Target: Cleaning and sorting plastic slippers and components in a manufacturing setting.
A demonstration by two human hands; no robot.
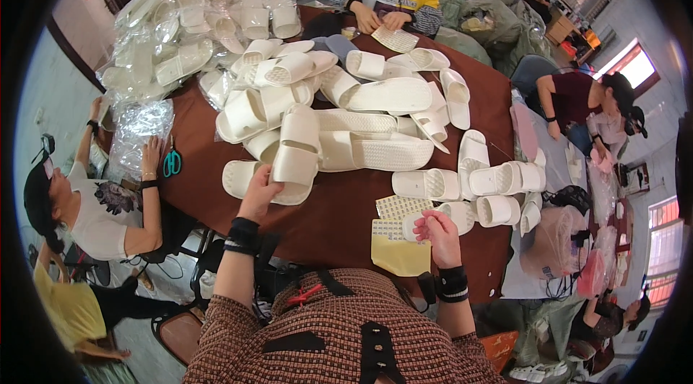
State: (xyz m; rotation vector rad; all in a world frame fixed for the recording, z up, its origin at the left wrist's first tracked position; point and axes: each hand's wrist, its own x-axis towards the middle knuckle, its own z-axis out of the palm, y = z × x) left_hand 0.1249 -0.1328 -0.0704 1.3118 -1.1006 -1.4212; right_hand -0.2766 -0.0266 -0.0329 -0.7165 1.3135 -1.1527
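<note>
My left hand point(258, 195) grips a cream-white slide slipper point(298, 146) by its edge, holding it tilted over the front of a heap of similar slippers point(386, 95). The fingers of my right hand point(437, 230) are curled in a pinch; anything small between them cannot be made out. Under and beside that hand lie sheets of small printed stickers point(390, 229), with a yellowish backing sheet point(399, 258) toward me. A slipper point(458, 215) lies just beyond my right hand.
More slippers point(505, 179) lie in a group at the right of the brown-covered table point(195, 189). Bagged slippers point(195, 19) are piled at the far left. Teal-handled scissors point(172, 162) lie near a person at the left. Another person sits across the table, handling a sticker sheet point(395, 39).
</note>
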